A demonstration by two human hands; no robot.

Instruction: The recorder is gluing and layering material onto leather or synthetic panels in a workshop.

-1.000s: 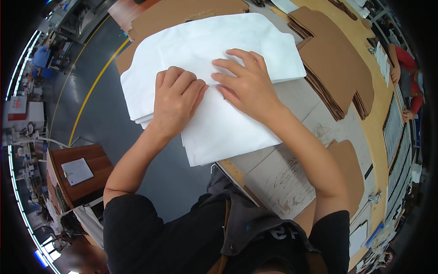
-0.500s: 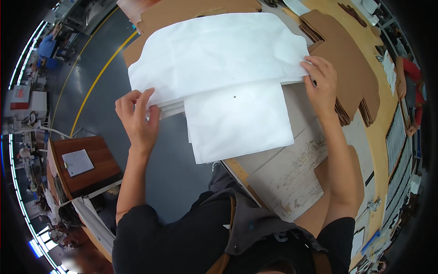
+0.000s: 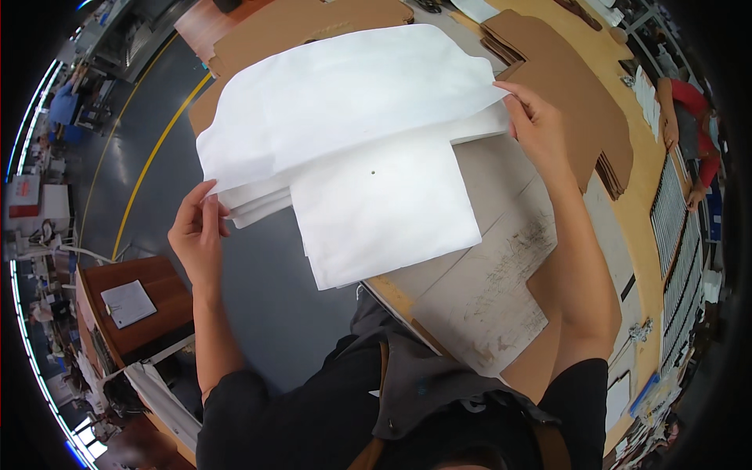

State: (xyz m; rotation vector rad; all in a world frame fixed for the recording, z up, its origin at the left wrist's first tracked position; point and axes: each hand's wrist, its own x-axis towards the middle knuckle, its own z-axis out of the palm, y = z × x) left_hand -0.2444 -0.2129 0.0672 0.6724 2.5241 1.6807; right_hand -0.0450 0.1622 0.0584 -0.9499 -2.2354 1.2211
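Observation:
A white sheet with a curved far edge, material uncertain [image 3: 352, 94], spreads over a stack of white shaped pieces [image 3: 384, 219]. My left hand [image 3: 197, 231] pinches its near left corner between thumb and fingers. At the right end my right hand [image 3: 536, 121] grips the other corner the same way. The sheet's near edge is raised off the stack, and lower layers show beneath it on both sides. A squarish part of the stack sticks out toward me, with a small dark hole in it.
Brown cardboard-like pieces lie stacked on the worktable at the right [image 3: 572, 94] and the far side [image 3: 313, 31]. A clipboard with papers [image 3: 129, 304] rests on a wooden stand at left. Another person's red sleeve [image 3: 685, 98] shows at far right, beside slatted racks [image 3: 677, 196].
Both hands have closed on the top sheet's corners and lifted its near edge from the stack. The whole view has shifted slightly, with the stack now further left.

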